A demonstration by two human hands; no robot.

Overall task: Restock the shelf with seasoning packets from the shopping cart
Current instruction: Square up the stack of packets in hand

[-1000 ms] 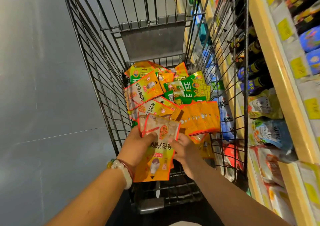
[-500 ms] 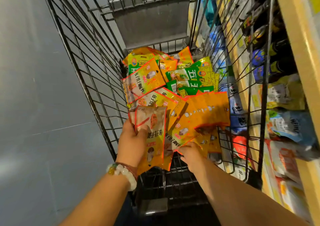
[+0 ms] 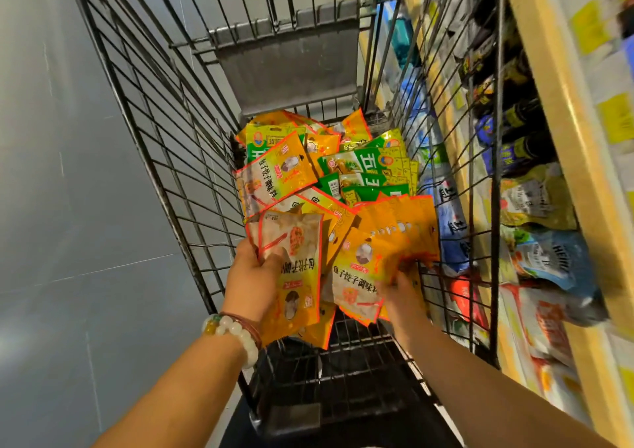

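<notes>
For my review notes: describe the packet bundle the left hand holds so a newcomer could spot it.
Look inside the wire shopping cart, at its near end. The left hand grips a bundle of orange seasoning packets with its thumb on top. Unlike the loose orange and green packets beyond, it is lifted and points lengthwise toward the camera.

grey floor (image 3: 85, 207), dark sauce bottles (image 3: 514, 131), blue pouches (image 3: 555, 258), yellow price tags (image 3: 614, 118)

Seasoning packets (image 3: 343, 186): flat orange-yellow and green sachets, red-edged, heaped overlapping in wire shopping cart (image 3: 171, 159). Small stack (image 3: 298, 276) held upright near cart's near end; another orange packet (image 3: 360, 276) pinched alongside. Shelf (image 3: 562, 159) directly right of cart, stocked with bottles and pouches.
</notes>
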